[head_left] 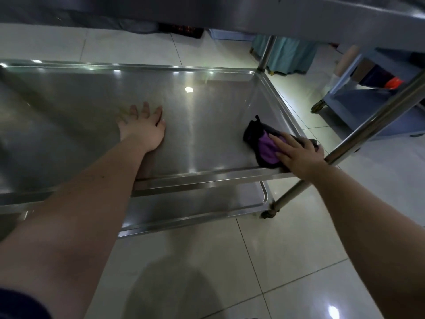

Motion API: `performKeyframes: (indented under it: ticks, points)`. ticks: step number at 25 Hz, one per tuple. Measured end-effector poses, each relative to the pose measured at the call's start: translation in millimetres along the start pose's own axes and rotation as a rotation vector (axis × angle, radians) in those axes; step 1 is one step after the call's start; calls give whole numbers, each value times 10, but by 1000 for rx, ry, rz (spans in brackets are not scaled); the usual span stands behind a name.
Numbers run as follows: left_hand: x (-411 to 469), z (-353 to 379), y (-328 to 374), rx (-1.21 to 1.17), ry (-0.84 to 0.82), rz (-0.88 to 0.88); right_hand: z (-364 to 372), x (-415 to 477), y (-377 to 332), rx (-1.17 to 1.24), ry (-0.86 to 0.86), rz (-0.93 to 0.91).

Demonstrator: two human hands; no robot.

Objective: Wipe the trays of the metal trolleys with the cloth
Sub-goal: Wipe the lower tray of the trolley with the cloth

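Observation:
A shiny middle tray (207,125) of the metal trolley fills the view. My left hand (143,126) lies flat on the tray's middle, fingers spread. A crumpled purple and black cloth (264,143) sits in the tray's near right corner. My right hand (296,153) presses down on the cloth with straight fingers, at the tray's front rim. A lower tray (195,206) shows beneath the front edge. The top tray (322,17) of the same trolley hangs overhead at the upper edge of the view.
A steel upright post (372,127) slants down past my right hand to a caster (268,212). A blue trolley (368,93) stands on the tiled floor at the right. Teal fabric (289,56) hangs behind the far post.

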State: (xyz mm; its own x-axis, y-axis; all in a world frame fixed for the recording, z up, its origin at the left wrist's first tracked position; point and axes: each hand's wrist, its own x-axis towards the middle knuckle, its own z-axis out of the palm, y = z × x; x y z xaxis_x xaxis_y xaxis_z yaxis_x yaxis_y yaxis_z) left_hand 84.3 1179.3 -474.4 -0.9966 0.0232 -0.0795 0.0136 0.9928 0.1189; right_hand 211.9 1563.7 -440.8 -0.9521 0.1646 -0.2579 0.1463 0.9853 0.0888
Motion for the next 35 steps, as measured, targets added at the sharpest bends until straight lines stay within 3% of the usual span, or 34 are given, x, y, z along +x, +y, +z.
performKeyframes:
  ticks: [4,7,9,11,15,17,20,24,30,35]
  points:
    - [58,-87,-82,-158,-70,1,13,-30,-779,-9,45,-72]
    - [71,-306,-266,-368,-33,17,-10,-232,-2009,-23,103,-333]
    - [-23,-459,-455,-356,23,0,-1,-389,-2777,-21,72,-525]
    - [-208,-574,-612,-328,57,-7,-66,-367,-3085,34,30,-597]
    - [-788,-506,-500,-244,177,108,-367,263,-2511,511,204,-465]
    - [-1040,-327,-215,-144,113,185,-372,578,-2208,359,167,-298]
    - [-1049,-59,-32,-25,2,140,-143,796,-2140,136,92,-261]
    - [-291,-11,-216,64,104,85,58,908,-2070,130,229,-292]
    - [1147,-258,-40,8,16,28,111,936,-2085,119,270,-276]
    - [681,-285,-120,21,-67,115,66,963,-2069,145,242,-275]
